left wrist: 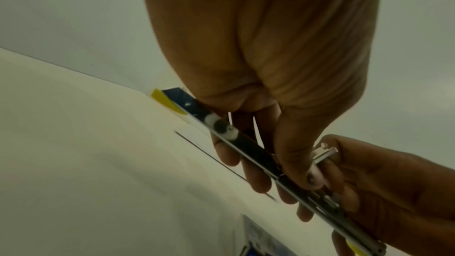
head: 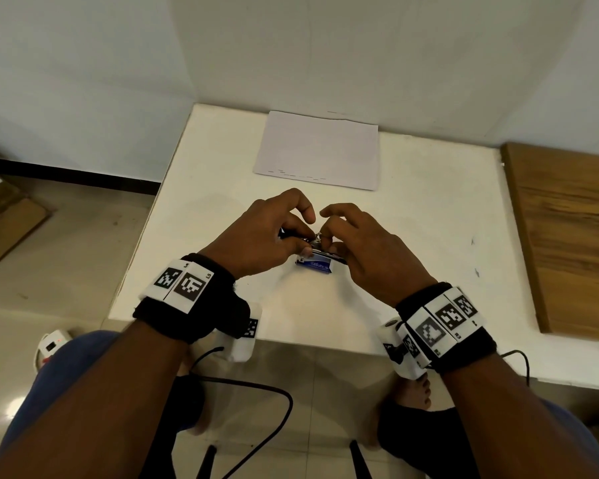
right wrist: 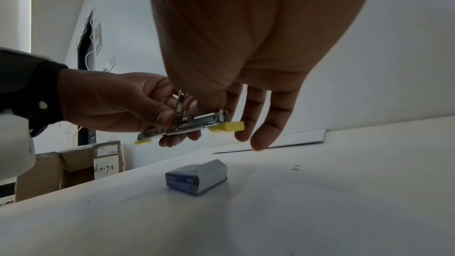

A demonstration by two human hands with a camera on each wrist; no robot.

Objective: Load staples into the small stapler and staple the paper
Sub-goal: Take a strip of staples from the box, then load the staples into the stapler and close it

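Note:
The small stapler [head: 322,251], dark with yellow tips and a silver metal channel, hangs swung open a little above the white table [head: 429,219]. My left hand [head: 263,233] grips its left part between thumb and fingers. My right hand [head: 367,247] pinches the metal end on the right, its other fingers hanging loose. In the right wrist view the stapler [right wrist: 189,124] lies nearly level with a metal arm raised. A blue staple box [head: 313,265] sits on the table right under both hands. The white paper [head: 319,150] lies flat behind them.
A wooden board [head: 567,236] covers the table's right side. One loose staple [right wrist: 296,167] lies right of the staple box [right wrist: 197,176]. Cardboard boxes [right wrist: 61,172] stand on the floor to the left. The table's near edge runs just behind my wrists.

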